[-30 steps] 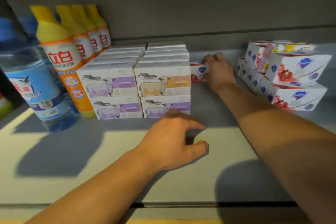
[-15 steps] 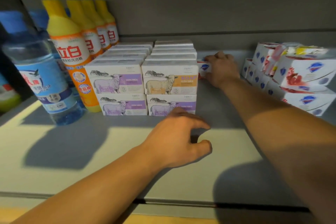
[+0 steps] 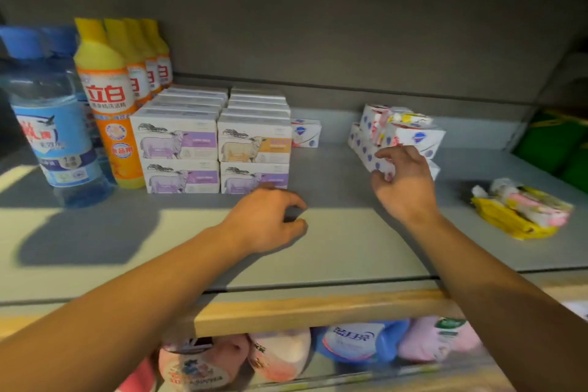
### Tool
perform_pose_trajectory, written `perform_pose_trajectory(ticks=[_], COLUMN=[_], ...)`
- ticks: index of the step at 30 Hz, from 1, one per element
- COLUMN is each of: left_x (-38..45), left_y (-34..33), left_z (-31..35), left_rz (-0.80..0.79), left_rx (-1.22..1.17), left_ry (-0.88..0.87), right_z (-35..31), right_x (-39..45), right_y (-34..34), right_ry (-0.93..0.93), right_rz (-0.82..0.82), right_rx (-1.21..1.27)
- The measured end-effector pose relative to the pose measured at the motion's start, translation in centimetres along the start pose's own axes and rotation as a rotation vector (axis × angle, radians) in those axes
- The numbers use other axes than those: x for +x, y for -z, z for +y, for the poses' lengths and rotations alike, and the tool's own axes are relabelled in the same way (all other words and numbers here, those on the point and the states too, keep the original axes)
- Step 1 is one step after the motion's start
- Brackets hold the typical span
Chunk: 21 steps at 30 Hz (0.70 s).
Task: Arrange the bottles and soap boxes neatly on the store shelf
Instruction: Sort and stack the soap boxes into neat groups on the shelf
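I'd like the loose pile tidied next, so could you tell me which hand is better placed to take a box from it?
Right: the right hand is already at the shield-logo box pile; the left hand is farther off.

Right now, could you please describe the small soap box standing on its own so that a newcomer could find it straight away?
Find the double stack of sheep soap boxes in the middle of the grey shelf. Just right of that stack, toward the back, stands one small white box. It carries a blue shield and some red, stands alone, and is smaller than the sheep boxes, unlike the jumbled pile farther right.
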<state>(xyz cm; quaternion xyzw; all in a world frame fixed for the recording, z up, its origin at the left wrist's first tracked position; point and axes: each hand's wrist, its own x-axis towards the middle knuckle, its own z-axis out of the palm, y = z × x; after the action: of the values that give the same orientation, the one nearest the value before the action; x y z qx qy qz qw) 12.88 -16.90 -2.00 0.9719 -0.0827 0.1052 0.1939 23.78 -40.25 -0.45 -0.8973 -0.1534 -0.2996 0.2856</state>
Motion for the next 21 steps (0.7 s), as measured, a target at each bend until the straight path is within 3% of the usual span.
perform_pose_trajectory(ticks=[3,8,13,18,21], left_x=[0.8,2.2,2.7,2.8,2.8], left_y=[0.4,-0.4,-1.7,-1.6,-1.3], left_z=[0.8,1.9,1.5,1.4,1.4], left_rz=[-0.035,0.018,0.042,0.035,0.034], left_rx=[-0.05,-0.101,-0.129,-0.174,-0.238], left_ry=[0.002,-0.01,-0.038,-0.04,-0.013], right_z=[2.6,5.8,6.9,6.8,6.2], right_x=[-0.2,0.4,0.0,0.9,0.4], right_y=[1.9,2.6,1.9,2.5,3.1], right_ry=[-0.141,-0.228,-0.186,-0.245,-0.272], right_rz=[0.024,-0.275,-0.126,-0.138,-0.143], right_rx=[-0.037,-0.272,-0.146,-0.082,0.093])
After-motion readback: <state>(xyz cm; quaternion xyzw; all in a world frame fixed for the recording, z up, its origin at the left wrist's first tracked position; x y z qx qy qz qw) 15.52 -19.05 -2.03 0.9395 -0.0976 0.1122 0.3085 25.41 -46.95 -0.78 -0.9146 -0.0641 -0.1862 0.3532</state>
